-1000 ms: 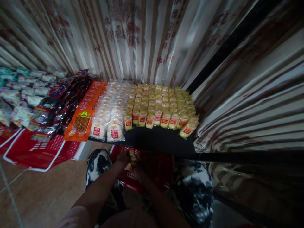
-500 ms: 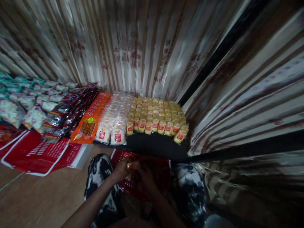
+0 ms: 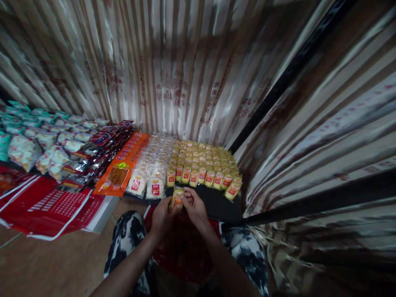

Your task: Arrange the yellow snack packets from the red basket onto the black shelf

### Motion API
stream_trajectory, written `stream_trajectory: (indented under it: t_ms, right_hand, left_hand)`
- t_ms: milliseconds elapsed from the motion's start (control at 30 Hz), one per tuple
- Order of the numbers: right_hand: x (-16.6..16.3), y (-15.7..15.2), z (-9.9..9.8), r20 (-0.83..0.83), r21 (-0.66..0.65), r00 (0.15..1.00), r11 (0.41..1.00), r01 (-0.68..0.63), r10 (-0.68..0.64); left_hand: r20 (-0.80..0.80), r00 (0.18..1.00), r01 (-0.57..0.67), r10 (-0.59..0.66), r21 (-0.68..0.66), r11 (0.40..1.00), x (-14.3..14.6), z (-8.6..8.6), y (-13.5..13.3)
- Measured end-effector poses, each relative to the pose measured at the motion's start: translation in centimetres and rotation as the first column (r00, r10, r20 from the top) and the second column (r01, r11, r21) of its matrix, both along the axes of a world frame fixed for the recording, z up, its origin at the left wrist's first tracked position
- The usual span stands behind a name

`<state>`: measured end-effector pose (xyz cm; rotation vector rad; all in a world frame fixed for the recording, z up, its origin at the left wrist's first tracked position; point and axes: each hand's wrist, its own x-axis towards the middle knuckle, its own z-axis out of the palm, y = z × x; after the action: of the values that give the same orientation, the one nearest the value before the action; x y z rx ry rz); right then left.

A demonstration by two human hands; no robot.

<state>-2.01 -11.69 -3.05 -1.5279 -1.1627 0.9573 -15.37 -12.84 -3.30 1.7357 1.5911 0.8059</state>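
Between my two hands is a small yellow snack packet [image 3: 177, 198] with a red-and-white label, held upright at the front edge of the black table [image 3: 213, 203]. My left hand [image 3: 163, 213] grips its left side, and my right hand [image 3: 192, 203] pinches its right side with thumb and fingers. Just beyond stand rows of like yellow packets [image 3: 201, 175], the front row leaning toward me. Below my hands a red bag [image 3: 182, 247] lies between my knees; its inside is too dark to make out.
Left of the yellow rows lie clear-wrapped round white crackers [image 3: 155, 187], a flat orange packet [image 3: 119, 171], dark red packets [image 3: 107, 142] and green-white bags [image 3: 26, 150]. A red bag with white handles [image 3: 58, 206] is at lower left. A striped curtain [image 3: 173, 62] and black pole [image 3: 262, 109] border the table.
Both hands have risen from over the red bag to the table's front edge, bringing the yellow packet with them. The camera view has tilted slightly.
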Motion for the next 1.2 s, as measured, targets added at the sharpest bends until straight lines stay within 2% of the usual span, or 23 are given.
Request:
stream_trajectory:
  t_ms: [167, 333, 533, 633, 800, 1000, 1067, 1200]
  right_hand:
    - [0.8, 3.7, -0.1, 0.090, -0.068, 0.987, 0.990, -0.126, 0.132]
    - [1.6, 4.8, 0.0, 0.167, -0.087, 0.964, 0.977, -0.193, 0.206]
    - [2.2, 4.1, -1.3, 0.290, 0.017, 0.942, 0.983, -0.181, 0.168]
    - [2.2, 4.1, -2.1, 0.315, 0.055, 0.935, 0.981, -0.187, 0.161]
    - [1.8, 4.3, -3.0, 0.341, 0.100, 0.938, 0.989, -0.105, 0.065]
    - [1.6, 4.1, -3.2, 0.345, 0.110, 0.934, 0.985, -0.136, 0.090]
    - [1.7, 4.0, -3.2, 0.349, 0.117, 0.933, 0.984, -0.135, 0.087]
    - [1.7, 3.8, -3.2, 0.380, 0.129, 0.921, 0.981, -0.145, 0.087]
  left_hand:
    - [0.009, 0.988, -0.157, 0.157, 0.022, 0.987, 1.6, 0.1, 2.3]
    - [0.061, 0.973, -0.224, 0.221, 0.049, 0.973, 2.5, -0.3, 3.7]
    - [-0.001, 0.962, -0.268, 0.272, 0.175, 0.947, 3.6, -0.8, 4.5]
    - [-0.100, 0.952, -0.272, 0.289, 0.151, 0.950, 4.2, -0.3, 4.7]
    - [-0.189, 0.912, -0.351, 0.365, 0.104, 0.931, 4.7, 0.2, 4.8]
    - [-0.269, 0.874, -0.328, 0.405, 0.288, 0.900, 5.0, -0.4, 5.4]
    - [-0.266, 0.882, -0.307, 0.389, 0.302, 0.903, 5.2, -0.5, 5.7]
    - [-0.194, 0.916, -0.302, 0.352, 0.246, 0.921, 5.4, -1.1, 6.1]
